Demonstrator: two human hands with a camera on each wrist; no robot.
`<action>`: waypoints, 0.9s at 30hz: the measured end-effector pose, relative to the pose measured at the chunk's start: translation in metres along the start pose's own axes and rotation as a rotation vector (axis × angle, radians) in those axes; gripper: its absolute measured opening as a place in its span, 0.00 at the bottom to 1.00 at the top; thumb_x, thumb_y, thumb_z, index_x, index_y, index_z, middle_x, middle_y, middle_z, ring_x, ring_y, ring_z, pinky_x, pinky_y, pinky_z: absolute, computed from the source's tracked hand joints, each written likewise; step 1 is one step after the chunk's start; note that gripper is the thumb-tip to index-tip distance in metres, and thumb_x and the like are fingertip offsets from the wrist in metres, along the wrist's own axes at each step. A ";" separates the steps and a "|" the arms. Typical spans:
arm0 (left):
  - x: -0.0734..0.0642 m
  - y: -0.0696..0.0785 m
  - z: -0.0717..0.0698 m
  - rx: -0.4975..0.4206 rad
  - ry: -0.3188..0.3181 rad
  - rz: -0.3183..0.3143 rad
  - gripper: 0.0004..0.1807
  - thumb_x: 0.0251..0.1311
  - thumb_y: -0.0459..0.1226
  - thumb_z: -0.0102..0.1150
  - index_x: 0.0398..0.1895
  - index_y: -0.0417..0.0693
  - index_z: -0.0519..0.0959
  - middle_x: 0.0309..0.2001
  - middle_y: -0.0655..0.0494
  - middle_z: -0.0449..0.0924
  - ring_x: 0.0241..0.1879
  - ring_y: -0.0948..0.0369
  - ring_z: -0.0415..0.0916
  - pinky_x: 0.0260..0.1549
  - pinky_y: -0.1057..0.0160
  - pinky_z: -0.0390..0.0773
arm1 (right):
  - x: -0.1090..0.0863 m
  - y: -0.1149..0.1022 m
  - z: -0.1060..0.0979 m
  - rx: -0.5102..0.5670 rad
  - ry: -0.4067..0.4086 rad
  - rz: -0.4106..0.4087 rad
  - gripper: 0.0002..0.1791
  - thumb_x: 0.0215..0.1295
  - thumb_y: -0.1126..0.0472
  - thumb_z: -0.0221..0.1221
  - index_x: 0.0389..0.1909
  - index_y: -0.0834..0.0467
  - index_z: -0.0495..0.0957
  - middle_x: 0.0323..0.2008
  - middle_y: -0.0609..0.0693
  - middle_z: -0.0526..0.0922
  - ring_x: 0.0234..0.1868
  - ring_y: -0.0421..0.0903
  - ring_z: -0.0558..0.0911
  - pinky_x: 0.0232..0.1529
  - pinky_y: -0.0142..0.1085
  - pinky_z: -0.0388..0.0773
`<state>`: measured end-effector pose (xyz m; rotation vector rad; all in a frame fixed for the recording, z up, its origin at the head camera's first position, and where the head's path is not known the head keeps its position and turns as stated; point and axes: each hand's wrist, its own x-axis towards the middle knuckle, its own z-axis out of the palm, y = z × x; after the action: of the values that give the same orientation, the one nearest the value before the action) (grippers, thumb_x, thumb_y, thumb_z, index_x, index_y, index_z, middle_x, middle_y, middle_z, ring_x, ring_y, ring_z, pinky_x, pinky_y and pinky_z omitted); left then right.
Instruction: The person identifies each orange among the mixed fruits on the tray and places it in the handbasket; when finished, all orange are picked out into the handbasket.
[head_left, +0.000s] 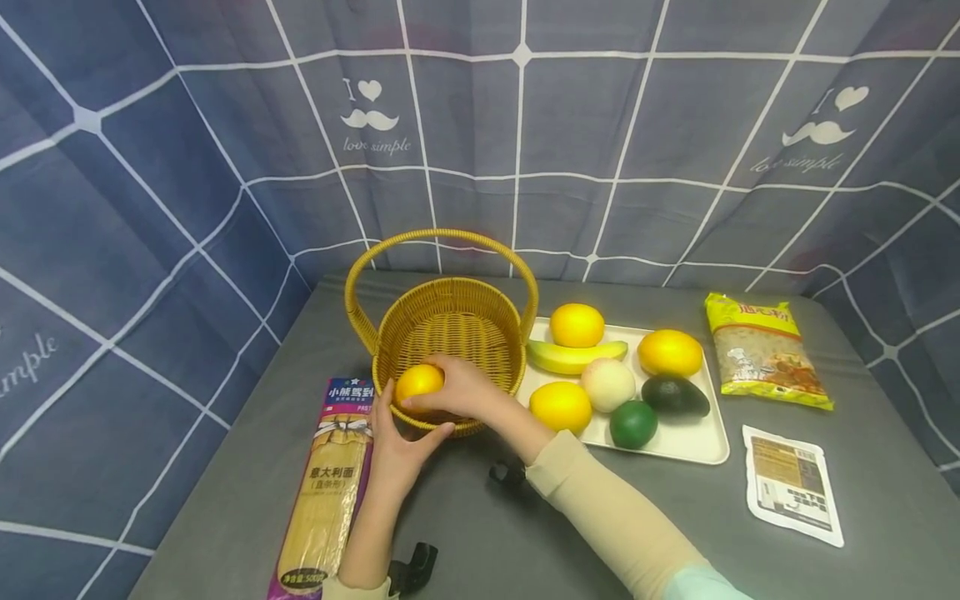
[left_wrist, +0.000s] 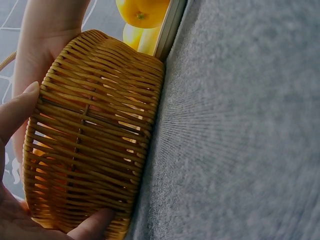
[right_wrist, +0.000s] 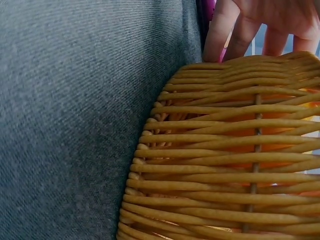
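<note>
One round orange fruit (head_left: 418,383) was inside the yellow wicker basket (head_left: 457,329), at the near left part of its mouth, and its colour showed through the weave. The right hand (head_left: 456,387) reached in over the near rim and had its grip curled about the fruit. Whether the fruit touched the basket's floor could not be told. The left hand (head_left: 396,446) rested against the near left outside of the basket, its grip wide, thumb and fingers spread along the wall. The basket stood upright on the grey table (head_left: 487,533), its handle raised.

Just left of it lay a long pasta packet (head_left: 324,487). To the right, a cream tray (head_left: 701,443) carried a second orange fruit (head_left: 577,324) at the far side, a banana (head_left: 576,357) just nearer, two yellow fruits (head_left: 670,353), a pale peach (head_left: 608,385), a dark avocado (head_left: 675,397) and a round green fruit (head_left: 633,424). Farther right lay a yellow food bag (head_left: 768,350), with a white pouch (head_left: 793,485) nearer.
</note>
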<state>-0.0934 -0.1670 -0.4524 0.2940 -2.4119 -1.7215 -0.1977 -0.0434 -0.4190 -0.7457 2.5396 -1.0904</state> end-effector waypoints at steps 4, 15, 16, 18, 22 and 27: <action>0.001 -0.001 0.000 -0.001 -0.003 0.003 0.56 0.52 0.43 0.72 0.77 0.50 0.43 0.74 0.38 0.29 0.71 0.37 0.39 0.58 0.43 0.69 | 0.001 0.001 0.000 -0.005 -0.007 0.005 0.46 0.49 0.35 0.66 0.65 0.57 0.70 0.49 0.50 0.80 0.39 0.44 0.78 0.36 0.34 0.77; 0.001 -0.003 0.001 -0.007 0.012 0.017 0.55 0.52 0.43 0.72 0.76 0.50 0.45 0.74 0.40 0.32 0.71 0.41 0.39 0.58 0.43 0.69 | -0.001 0.001 0.001 -0.011 -0.010 0.012 0.49 0.49 0.34 0.66 0.67 0.58 0.67 0.54 0.52 0.78 0.43 0.46 0.78 0.40 0.36 0.78; 0.001 -0.003 0.001 -0.003 0.013 0.016 0.54 0.52 0.43 0.72 0.76 0.50 0.46 0.74 0.40 0.32 0.72 0.41 0.39 0.58 0.43 0.69 | -0.001 0.001 0.001 -0.013 -0.008 0.009 0.49 0.49 0.34 0.66 0.67 0.58 0.67 0.54 0.52 0.78 0.43 0.46 0.78 0.40 0.36 0.77; 0.001 -0.004 0.001 -0.003 0.013 0.014 0.54 0.52 0.43 0.72 0.76 0.49 0.47 0.74 0.39 0.32 0.72 0.41 0.39 0.58 0.43 0.69 | -0.002 0.002 0.001 -0.017 -0.005 -0.001 0.49 0.49 0.34 0.66 0.67 0.58 0.67 0.53 0.52 0.79 0.42 0.45 0.78 0.39 0.35 0.77; 0.002 -0.003 0.001 -0.008 0.014 0.013 0.53 0.52 0.43 0.72 0.75 0.48 0.48 0.74 0.39 0.31 0.72 0.41 0.39 0.58 0.42 0.69 | -0.003 0.002 0.000 -0.024 0.003 -0.015 0.48 0.49 0.34 0.66 0.66 0.58 0.69 0.51 0.51 0.80 0.40 0.44 0.78 0.37 0.34 0.77; 0.003 -0.002 0.001 -0.012 0.014 0.010 0.53 0.51 0.42 0.73 0.74 0.47 0.49 0.74 0.39 0.31 0.72 0.41 0.39 0.57 0.42 0.69 | -0.004 0.000 -0.002 -0.041 0.005 -0.020 0.47 0.48 0.34 0.66 0.64 0.58 0.70 0.49 0.50 0.80 0.40 0.44 0.77 0.37 0.34 0.77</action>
<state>-0.0960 -0.1676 -0.4545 0.2901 -2.3881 -1.7237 -0.1950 -0.0400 -0.4179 -0.7811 2.5718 -1.0503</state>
